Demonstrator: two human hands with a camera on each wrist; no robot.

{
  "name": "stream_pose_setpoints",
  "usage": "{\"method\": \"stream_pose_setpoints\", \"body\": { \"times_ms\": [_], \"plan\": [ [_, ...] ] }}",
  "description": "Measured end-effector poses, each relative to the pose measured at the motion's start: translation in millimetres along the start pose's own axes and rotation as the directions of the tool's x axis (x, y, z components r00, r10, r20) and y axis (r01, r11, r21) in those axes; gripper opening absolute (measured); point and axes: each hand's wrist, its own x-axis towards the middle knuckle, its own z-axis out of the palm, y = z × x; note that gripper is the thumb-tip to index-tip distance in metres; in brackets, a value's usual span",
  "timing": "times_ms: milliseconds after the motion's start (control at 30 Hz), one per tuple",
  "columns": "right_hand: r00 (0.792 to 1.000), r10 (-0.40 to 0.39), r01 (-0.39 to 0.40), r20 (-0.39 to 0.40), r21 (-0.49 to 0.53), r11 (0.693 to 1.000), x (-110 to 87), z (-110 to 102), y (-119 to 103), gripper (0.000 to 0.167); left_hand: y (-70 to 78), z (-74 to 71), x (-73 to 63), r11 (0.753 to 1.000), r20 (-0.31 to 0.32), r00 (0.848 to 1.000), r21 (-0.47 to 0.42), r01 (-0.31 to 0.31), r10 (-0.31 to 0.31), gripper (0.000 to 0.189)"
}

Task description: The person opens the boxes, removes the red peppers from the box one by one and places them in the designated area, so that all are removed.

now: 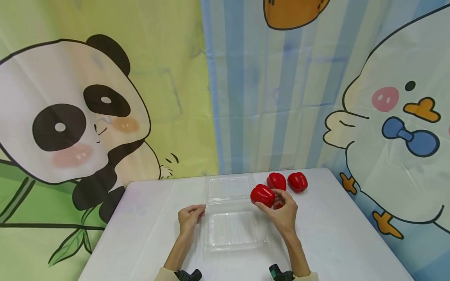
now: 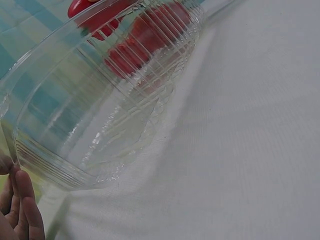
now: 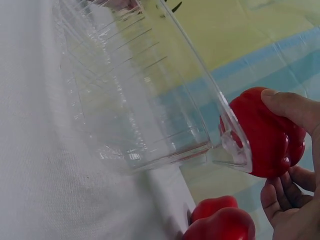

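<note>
A clear plastic clamshell container (image 1: 237,246) lies on the white table with its lid (image 1: 229,188) folded back to the far side. My left hand (image 1: 189,220) pinches the container's left rim between thumb and fingers, as the left wrist view shows (image 2: 22,200). My right hand (image 1: 285,214) grips a red bell pepper (image 1: 261,195) at the container's far right corner. In the right wrist view this pepper (image 3: 265,132) is raised beside the rim, which partly overlaps it, thumb on top and fingers beneath. Whether it touches the rim I cannot tell.
Two more red bell peppers, one behind the right hand (image 1: 276,181) and one farther right (image 1: 297,182), stand near the table's back edge. Another red pepper (image 1: 278,204) is mostly hidden by the right hand. Printed curtains (image 1: 253,97) hang behind the table (image 1: 337,234).
</note>
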Motion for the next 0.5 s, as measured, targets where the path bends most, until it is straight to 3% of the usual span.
{"method": "stream_pose_setpoints", "body": {
  "times_ms": [500],
  "plan": [
    [0.999, 0.026, -0.026, -0.034, -0.013, 1.000, 1.8, -11.2, 4.8, 0.069, -0.5, -0.8, -0.4, 1.000, 0.007, 1.000, -0.004, -0.011, 0.011, 0.024]
  ]
}}
